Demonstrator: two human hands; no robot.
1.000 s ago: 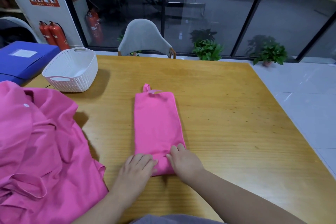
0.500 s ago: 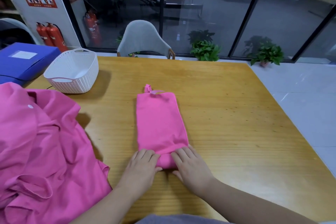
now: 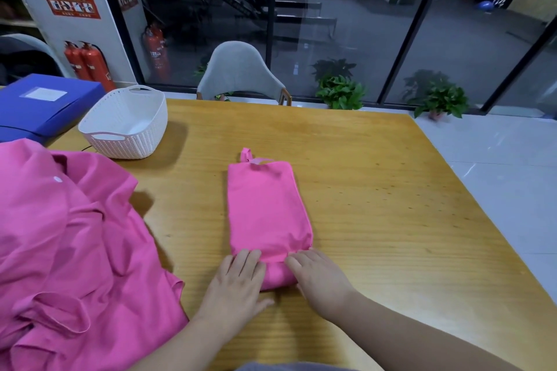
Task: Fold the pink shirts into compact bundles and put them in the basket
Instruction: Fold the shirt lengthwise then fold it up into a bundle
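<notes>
A pink shirt [image 3: 266, 208] folded into a narrow strip lies lengthwise in the middle of the wooden table [image 3: 376, 205], its near end rolled up into a thick roll. My left hand [image 3: 238, 280] rests flat on the left side of that roll, fingers straight. My right hand [image 3: 319, 275] presses the right side with straight fingers. A loose heap of pink shirts [image 3: 66, 265] covers the table's near left. The white woven basket [image 3: 125, 123] stands empty at the far left.
A blue box [image 3: 42, 105] lies behind the basket at the far left edge. A grey chair [image 3: 241, 72] stands at the table's far side. Potted plants sit on the floor by the glass wall. The table's right edge drops to a tiled floor.
Both hands have pushed the rolled near end of the shirt forward, away from me, so the roll is thicker and the flat strip shorter.
</notes>
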